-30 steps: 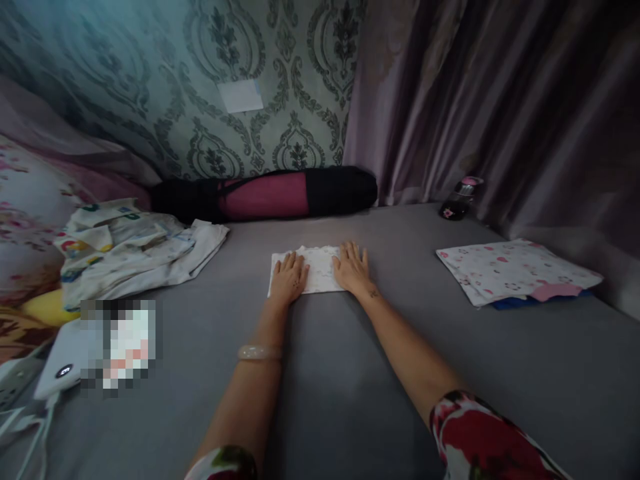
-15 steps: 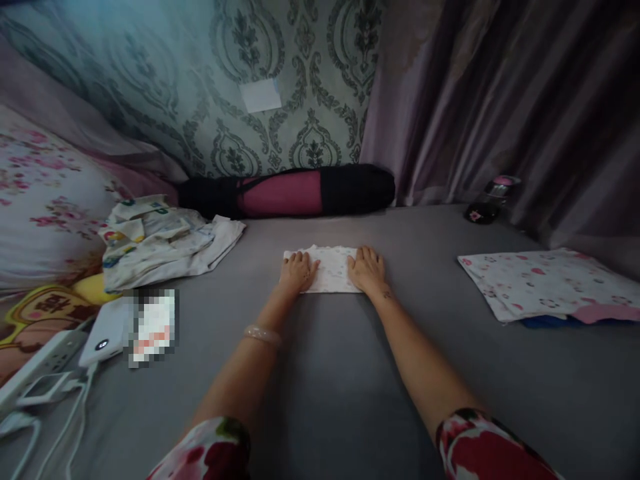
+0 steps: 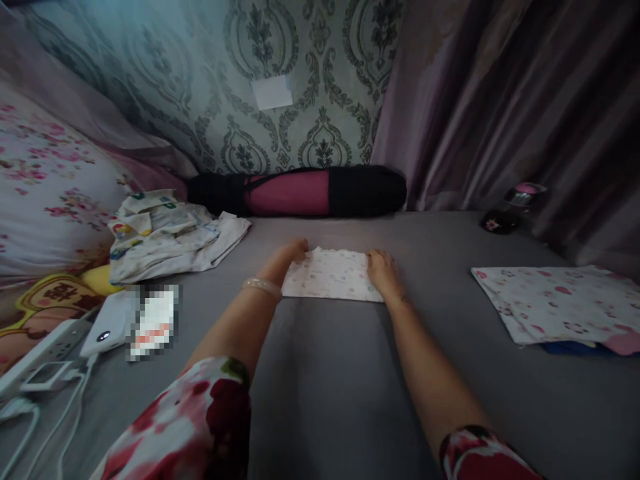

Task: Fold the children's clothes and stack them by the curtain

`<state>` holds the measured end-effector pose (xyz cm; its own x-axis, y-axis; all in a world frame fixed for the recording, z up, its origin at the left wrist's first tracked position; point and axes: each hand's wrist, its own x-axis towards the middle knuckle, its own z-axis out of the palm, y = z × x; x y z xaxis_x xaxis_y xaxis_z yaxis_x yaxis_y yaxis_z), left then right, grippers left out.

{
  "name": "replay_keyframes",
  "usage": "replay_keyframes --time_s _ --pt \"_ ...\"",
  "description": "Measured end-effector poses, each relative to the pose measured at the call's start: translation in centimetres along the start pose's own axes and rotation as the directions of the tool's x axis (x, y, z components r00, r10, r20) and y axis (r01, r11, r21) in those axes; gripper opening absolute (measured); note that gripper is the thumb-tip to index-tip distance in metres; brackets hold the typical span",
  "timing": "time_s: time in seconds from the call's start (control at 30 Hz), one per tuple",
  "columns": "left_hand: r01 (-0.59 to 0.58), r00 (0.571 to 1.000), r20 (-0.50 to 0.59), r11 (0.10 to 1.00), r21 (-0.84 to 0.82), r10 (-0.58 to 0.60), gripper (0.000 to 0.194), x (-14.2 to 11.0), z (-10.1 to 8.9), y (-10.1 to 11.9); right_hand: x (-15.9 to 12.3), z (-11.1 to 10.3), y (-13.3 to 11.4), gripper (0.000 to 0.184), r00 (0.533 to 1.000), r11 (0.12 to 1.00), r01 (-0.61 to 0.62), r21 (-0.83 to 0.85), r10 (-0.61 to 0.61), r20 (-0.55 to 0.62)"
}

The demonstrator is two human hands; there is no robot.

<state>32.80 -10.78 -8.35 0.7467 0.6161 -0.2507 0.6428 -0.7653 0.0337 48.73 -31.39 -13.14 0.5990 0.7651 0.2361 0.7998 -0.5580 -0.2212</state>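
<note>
A white cloth point(image 3: 333, 273) with a small faint print lies folded into a flat rectangle on the grey bed sheet. At its far left corner my left hand point(image 3: 296, 251) is closed, the fingers bent around the edge and partly hidden. My right hand point(image 3: 383, 272) holds the right edge, its fingers curled in at the upper right corner. The far edge of the cloth looks slightly uneven, while the near edge runs straight.
Rumpled printed clothes point(image 3: 165, 237) lie to the left, near a power bank point(image 3: 111, 323) and a power strip point(image 3: 47, 350) with cables. On the right are a folded heart-print cloth point(image 3: 555, 300) and a dark bottle point(image 3: 510, 210). A black and pink bag point(image 3: 295, 191) lies along the wall.
Both hands have gone from lying flat on the cloth to its side edges, the left toward the far left corner. More of the print shows. The view has shifted slightly.
</note>
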Motion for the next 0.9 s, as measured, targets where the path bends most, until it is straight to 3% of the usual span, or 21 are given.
replay_keyframes --time_s 0.17,0.37,0.73,0.9 --pt "-0.01 0.992 0.125 1.0 0.002 0.01 0.032 0.9 -0.9 -0.3 0.2 0.0 0.2 0.037 1.0 0.999 0.018 -0.03 -0.018 0.014" --pt "-0.008 0.985 0.171 1.0 0.027 0.003 0.034 0.7 -1.6 -0.2 0.2 -0.1 0.1 0.039 0.997 0.999 -0.033 -0.005 0.033 0.063" --pt "0.018 0.998 -0.06 0.999 -0.029 -0.019 0.03 -3.0 0.1 0.0 1.2 -1.9 0.1 0.031 0.992 0.989 -0.089 0.121 0.077 0.102" --pt "0.006 0.991 -0.133 0.998 -0.069 -0.015 0.033 -5.2 -0.8 -0.2 1.8 -3.4 0.8 0.029 0.987 0.936 0.002 0.352 -0.057 0.148"
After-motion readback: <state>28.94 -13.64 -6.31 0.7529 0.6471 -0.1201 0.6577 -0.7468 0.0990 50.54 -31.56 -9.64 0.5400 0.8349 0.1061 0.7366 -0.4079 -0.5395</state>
